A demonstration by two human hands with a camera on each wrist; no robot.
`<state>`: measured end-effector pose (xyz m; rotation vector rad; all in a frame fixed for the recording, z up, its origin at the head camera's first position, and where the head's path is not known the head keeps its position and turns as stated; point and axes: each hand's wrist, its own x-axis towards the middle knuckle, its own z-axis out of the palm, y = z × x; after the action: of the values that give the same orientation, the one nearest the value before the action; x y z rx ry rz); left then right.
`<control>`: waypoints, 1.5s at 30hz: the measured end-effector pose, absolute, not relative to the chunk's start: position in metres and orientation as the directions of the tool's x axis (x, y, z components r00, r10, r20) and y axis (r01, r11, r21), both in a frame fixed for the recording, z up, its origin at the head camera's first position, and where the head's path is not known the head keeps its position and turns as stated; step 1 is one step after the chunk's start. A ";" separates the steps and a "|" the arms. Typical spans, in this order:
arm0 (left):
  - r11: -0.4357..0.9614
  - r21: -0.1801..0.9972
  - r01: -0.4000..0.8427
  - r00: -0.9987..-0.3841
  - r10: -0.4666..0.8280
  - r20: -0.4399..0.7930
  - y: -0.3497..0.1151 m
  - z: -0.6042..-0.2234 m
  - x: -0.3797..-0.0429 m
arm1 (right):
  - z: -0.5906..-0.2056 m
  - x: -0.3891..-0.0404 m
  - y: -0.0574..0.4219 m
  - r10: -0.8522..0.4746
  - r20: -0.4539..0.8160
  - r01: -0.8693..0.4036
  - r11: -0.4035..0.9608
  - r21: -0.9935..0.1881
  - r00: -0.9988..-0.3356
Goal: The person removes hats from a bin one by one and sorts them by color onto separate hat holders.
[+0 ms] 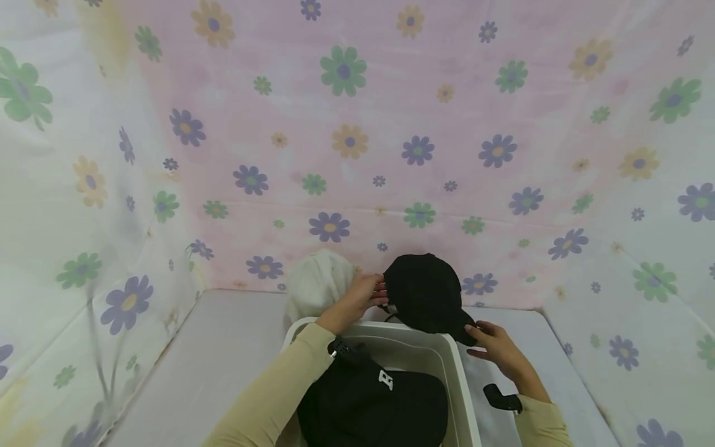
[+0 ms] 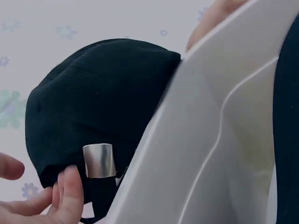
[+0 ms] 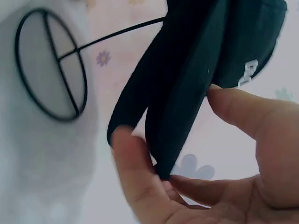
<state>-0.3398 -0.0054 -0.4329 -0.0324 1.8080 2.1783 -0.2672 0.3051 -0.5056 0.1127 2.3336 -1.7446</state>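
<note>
Behind the white bin, a black baseball cap [image 1: 422, 292] sits tilted with its brim to the right. My right hand [image 1: 499, 354] holds the brim's end, fingers on either side of it in the right wrist view. At the cap's back edge, beside a shiny metal buckle [image 2: 99, 160], my left hand [image 1: 362, 295] grips the fabric with its fingertips. A thin black wire stand [image 3: 79, 49] with a round base reaches toward the cap. Small white lettering [image 3: 248, 71] marks the cap's front. Nearer me, another black cap [image 1: 385, 406] with a white emblem lies in the bin.
The white plastic bin [image 1: 460, 385] stands at the front, below my left forearm. A white cap [image 1: 318, 282] is behind it on the left, partly hidden by my left hand. Flower-patterned cloth [image 1: 380, 211] encloses the pale table [image 1: 223, 354] at the back and sides.
</note>
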 end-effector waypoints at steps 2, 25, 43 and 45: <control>-0.205 0.938 -0.281 -0.945 0.230 -0.233 -0.007 -0.433 -0.341 | -0.510 -0.269 0.309 -0.058 -0.241 0.224 0.209 -0.952 -0.969; -0.144 0.863 -0.485 -0.826 0.399 -0.398 -0.006 -0.425 -0.349 | -0.494 -0.296 0.318 0.068 -0.128 0.129 0.013 -0.992 -0.989; -0.200 0.869 -0.453 -0.845 0.407 -0.347 0.004 -0.428 -0.350 | -0.474 -0.313 0.318 0.072 -0.024 0.019 -0.059 -0.998 -0.997; -0.213 0.881 -0.422 -0.864 0.388 -0.320 0.005 -0.428 -0.350 | -0.474 -0.314 0.318 0.069 -0.023 0.019 -0.058 -0.998 -0.997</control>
<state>-0.3496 0.0047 -0.4277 -0.0406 1.5462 2.1093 -0.3135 0.3175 -0.4741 0.1019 2.1788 -2.3077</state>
